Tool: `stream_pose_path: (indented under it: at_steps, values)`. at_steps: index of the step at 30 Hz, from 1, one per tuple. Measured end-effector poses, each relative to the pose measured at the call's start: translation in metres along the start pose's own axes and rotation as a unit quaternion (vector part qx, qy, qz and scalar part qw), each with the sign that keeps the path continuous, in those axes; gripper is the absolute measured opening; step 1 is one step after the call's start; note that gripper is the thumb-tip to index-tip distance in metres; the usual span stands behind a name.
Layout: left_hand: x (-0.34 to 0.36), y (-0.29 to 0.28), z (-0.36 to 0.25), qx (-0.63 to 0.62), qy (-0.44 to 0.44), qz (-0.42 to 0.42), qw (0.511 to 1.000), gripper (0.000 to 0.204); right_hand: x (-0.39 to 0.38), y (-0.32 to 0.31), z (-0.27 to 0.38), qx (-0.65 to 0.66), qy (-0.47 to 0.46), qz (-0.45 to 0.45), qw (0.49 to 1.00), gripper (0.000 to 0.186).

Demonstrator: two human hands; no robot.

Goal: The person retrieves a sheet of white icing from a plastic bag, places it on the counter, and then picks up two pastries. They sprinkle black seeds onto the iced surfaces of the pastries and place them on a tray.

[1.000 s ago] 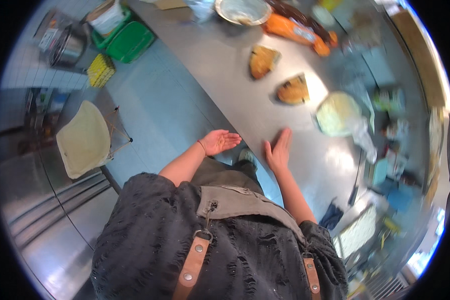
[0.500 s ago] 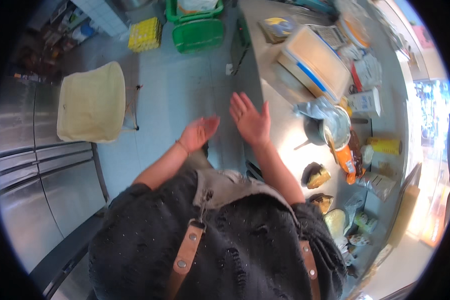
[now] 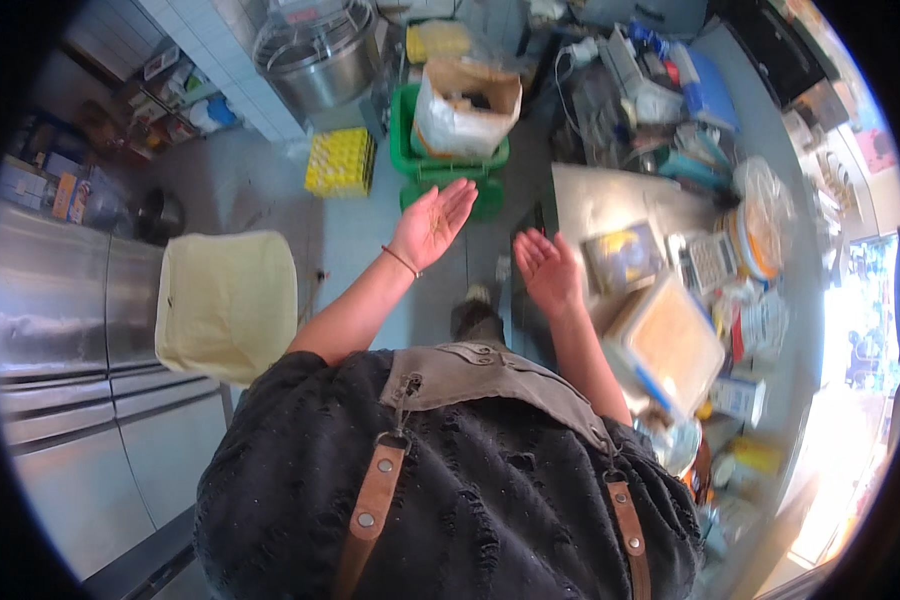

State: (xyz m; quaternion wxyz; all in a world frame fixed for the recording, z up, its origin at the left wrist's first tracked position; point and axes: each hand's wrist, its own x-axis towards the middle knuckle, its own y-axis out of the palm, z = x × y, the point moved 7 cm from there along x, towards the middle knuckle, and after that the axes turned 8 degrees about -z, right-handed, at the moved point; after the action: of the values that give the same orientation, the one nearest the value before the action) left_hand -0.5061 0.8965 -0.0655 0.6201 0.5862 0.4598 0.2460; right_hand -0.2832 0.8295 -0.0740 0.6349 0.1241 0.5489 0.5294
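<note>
My left hand [image 3: 435, 225] is held out over the floor with its palm turned up and its fingers stretched; a thin red bracelet [image 3: 402, 262] circles that wrist. Lower and to the right, my right hand [image 3: 550, 272] is also palm up and open, beside the edge of the steel counter [image 3: 590, 195]. Neither hand holds anything. Past my left fingertips stands a green bin [image 3: 402, 150] with an open white and brown paper bag [image 3: 465, 125] in it. Nearest my right hand on the counter are a flat package [image 3: 625, 257] and a lidded plastic box [image 3: 667, 345].
On the left, a large cream tub [image 3: 220, 310] stands before steel cabinets [image 3: 60, 300]. A yellow stack of trays [image 3: 339, 162] sits on the floor near a big steel mixer [image 3: 325, 75]. A calculator [image 3: 712, 260] and clutter line the counter's far side.
The view has shifted forward toward the green bin, which now shows with the paper bag and mixer. My left hand has reached farther ahead, and my hands are wider apart. Both stay open.
</note>
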Motion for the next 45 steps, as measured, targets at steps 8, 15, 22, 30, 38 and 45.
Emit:
stream_pose_path:
  at_steps: [8, 15, 22, 30, 38, 45]
  values:
    - [0.184, 0.061, -0.121, 0.002, -0.046, -0.096, 0.994, 0.046, 0.193, 0.115, 0.100, -0.109, -0.053, -0.048, 0.992, 0.047]
    - [0.377, 0.032, -0.227, 0.308, 0.025, -0.455, 0.835, 0.044, 0.310, 0.264, 0.173, -0.310, -0.213, -0.078, 0.923, 0.045]
    - [0.477, 0.050, -0.238, 0.254, -0.028, -0.245, 0.935, 0.064, 0.482, 0.312, 0.143, -0.529, -0.430, -0.010, 0.731, 0.066]
    - [0.452, 0.108, -0.295, 0.853, 0.304, 0.061, 0.421, 0.062, 0.551, 0.308, 0.090, -0.134, -0.057, -0.050, 0.988, 0.073]
    - [0.424, 0.104, -0.201, 0.214, -0.188, -0.161, 0.945, 0.059, 0.409, 0.277, 0.106, -0.706, -0.440, -0.112, 0.543, 0.084]
    - [0.381, 0.161, -0.171, 0.667, 0.095, 0.265, 0.690, 0.069, 0.118, -0.075, -0.151, -0.485, 0.102, -0.428, 0.755, 0.091]
